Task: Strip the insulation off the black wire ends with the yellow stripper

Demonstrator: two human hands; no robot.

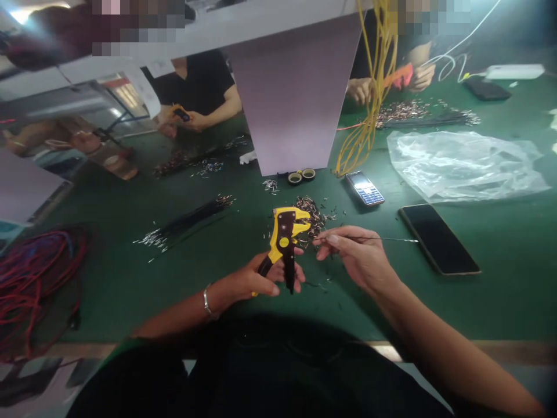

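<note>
My left hand [272,276] is wrapped round the handles of a yellow and black wire stripper [285,241], its jaws pointing right. Between the thumb and fingers of my right hand [354,249] is a thin black wire [383,238]. One end of that wire lies close to the stripper's jaws; the other, with a silvery tip, reaches right over the edge of a black smartphone [439,238]. Behind the stripper lies a pile of small copper and black scraps [311,212]. To the left rests a bundle of black wires [191,219] with pale tips.
Red and blue cables [39,284] are coiled at left. A keypad phone [364,188], a clear plastic bag [465,165] and tape rolls [301,176] lie farther back. Yellow cables [374,93] hang beside an upright panel [296,98]. Across the green table [174,290], other people's hands hold tools.
</note>
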